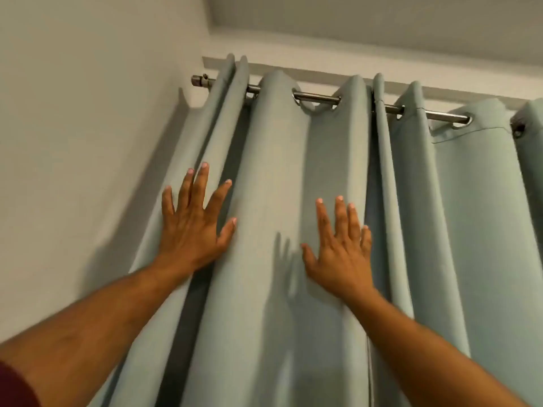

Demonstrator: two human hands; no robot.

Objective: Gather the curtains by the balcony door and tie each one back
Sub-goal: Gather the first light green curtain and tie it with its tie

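Looking up at pale grey-green eyelet curtains (332, 177) hung in deep folds on a metal curtain rod (317, 99), filling the view from centre out to 3 o'clock and down to 6 o'clock. Rod running from 11 o'clock, where its end cap (199, 80) sits close to the white side wall (82, 118), down toward 2 o'clock. Metal eyelets (296, 96) threaded on the rod between the folds. Left hand (194, 227) at about 9 o'clock of centre, fingers spread wide and straight, palm laid flat on the leftmost folds just beside the wall. Right hand (340, 254) just below centre toward 5 o'clock, fingers straight and nearly together, flat against a broad middle fold, its shadow on the cloth beside it. Neither hand pinching cloth. Dark red sleeve (14, 386) at 7 o'clock. White ceiling (367, 24) at 12 o'clock.
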